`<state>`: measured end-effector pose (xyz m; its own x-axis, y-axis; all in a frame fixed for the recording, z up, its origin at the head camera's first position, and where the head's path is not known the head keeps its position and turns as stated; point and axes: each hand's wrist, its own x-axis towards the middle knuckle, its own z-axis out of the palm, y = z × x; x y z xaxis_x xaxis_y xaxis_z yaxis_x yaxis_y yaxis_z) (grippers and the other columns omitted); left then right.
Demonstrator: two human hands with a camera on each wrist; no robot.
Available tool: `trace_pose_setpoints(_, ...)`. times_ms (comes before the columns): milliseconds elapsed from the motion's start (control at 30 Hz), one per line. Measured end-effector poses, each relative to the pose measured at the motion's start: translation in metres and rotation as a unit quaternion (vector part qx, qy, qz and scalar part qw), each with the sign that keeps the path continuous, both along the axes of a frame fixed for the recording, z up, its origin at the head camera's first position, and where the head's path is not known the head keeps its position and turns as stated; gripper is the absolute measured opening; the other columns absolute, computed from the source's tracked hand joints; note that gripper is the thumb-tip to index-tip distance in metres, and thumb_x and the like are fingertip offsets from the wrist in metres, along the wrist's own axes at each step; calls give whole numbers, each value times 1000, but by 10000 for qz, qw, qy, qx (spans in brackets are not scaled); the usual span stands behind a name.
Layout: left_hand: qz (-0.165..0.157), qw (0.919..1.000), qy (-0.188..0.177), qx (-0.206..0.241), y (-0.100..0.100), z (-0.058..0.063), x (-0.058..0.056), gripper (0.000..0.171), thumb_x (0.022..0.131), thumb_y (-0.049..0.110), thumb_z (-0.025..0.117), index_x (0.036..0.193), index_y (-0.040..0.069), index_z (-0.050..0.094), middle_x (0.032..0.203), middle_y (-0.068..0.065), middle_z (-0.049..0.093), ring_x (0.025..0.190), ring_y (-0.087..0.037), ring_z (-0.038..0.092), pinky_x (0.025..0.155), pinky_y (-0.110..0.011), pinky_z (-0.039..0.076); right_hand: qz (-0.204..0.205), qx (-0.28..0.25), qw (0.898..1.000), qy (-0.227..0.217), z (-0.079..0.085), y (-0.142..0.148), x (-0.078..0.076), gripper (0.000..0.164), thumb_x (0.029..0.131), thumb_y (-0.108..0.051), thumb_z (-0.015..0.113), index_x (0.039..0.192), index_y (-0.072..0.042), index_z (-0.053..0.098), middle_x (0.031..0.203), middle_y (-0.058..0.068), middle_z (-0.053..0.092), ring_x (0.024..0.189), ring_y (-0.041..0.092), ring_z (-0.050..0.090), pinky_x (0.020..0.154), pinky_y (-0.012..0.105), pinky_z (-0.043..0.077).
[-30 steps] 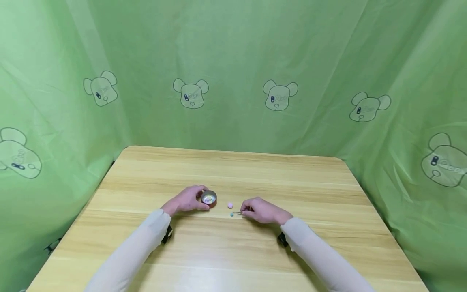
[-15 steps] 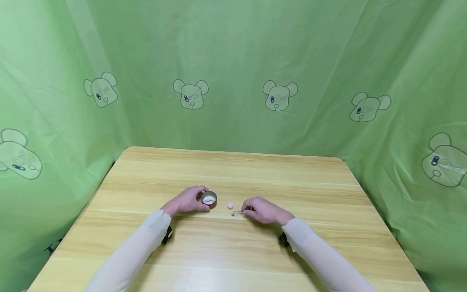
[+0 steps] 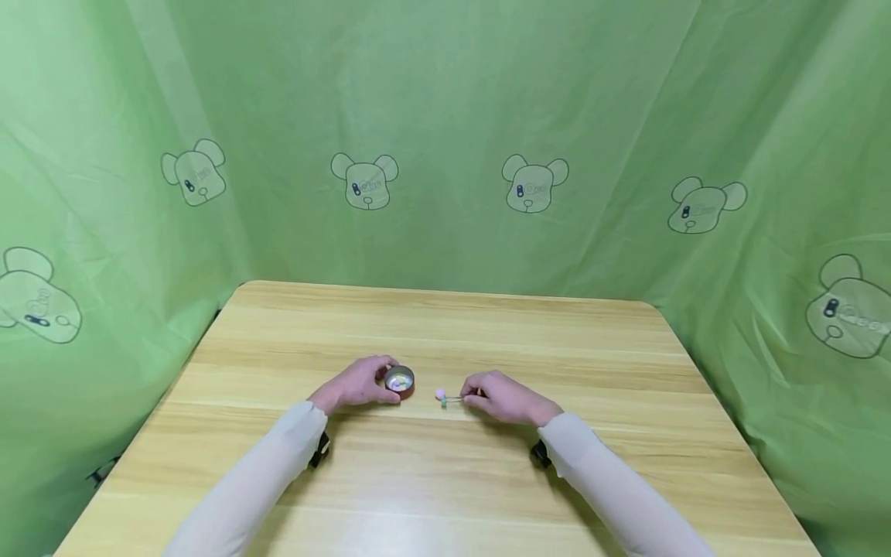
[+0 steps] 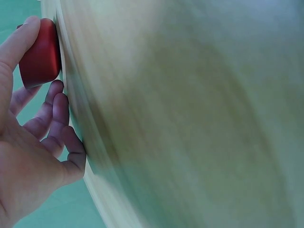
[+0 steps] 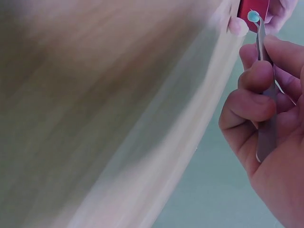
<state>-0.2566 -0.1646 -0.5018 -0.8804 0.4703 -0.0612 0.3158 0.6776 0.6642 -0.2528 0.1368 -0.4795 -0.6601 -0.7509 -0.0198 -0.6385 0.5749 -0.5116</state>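
Note:
My left hand (image 3: 359, 381) holds a small round red tin (image 4: 42, 57) by its side, thumb and fingers around it. The tin stands on the table with its top uncovered, and small pastel-coloured pieces (image 3: 400, 382) lie inside. In my right hand (image 3: 506, 398) is a pair of metal tweezers (image 5: 266, 118), pinched between thumb and fingers. A small teal bead (image 5: 253, 16) sits at the tweezer tips. Close beside it, a pink bead (image 3: 440, 394) rests on the table between the tin and my right hand. Whether the two beads touch I cannot tell.
The wooden table (image 3: 431, 480) extends around both hands, its far edge well beyond them. Green curtains (image 3: 445, 93) with bear-head prints hang behind it and along both sides. Dark wrist devices show under both sleeves.
The tweezer tips and teal bead have shifted slightly away from me, up beside the pink bead. My left hand and the tin have stayed in place.

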Motion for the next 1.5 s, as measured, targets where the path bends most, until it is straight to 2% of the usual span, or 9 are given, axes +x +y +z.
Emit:
trace_pose_setpoints(233,-5,10000,-6,24,0,0,0,55,66,37,75,112,19,52,95,4,55,87,-12,50,78,-34,40,-86,-14,9999,-135,3,-4,-2,15,90,-21,51,98,-14,62,90,-6,60,77,5,52,69,23,44)
trace_pose_setpoints(433,-14,10000,26,32,0,-1,0,54,66,37,75,111,18,52,96,4,55,87,-12,50,78,-34,40,-56,-67,9999,-52,10,-10,-3,16,90,-20,51,97,-12,62,90,-1,61,76,6,52,68,24,43)
trace_pose_setpoints(767,-4,9999,37,137,0,1,1,53,66,34,76,111,19,53,96,3,55,87,-13,50,78,-34,39,-55,-112,9999,103,13,-21,-9,14,89,-22,52,95,-15,62,88,-2,61,72,5,51,64,23,43)
trace_pose_setpoints(1200,32,9999,-2,150,-1,1,2,53,67,34,75,112,19,52,98,2,55,88,-13,51,78,-35,40,44,-200,9996,-179,15,-41,-15,16,89,-23,52,94,-12,63,84,-1,62,62,10,49,53,24,41)
trace_pose_setpoints(1500,-44,9998,29,191,0,-1,0,52,67,35,75,112,19,52,98,3,56,87,-12,51,78,-33,40,69,-202,9996,-163,17,-50,-19,20,90,-22,50,96,-8,63,87,1,62,65,9,50,57,24,43)
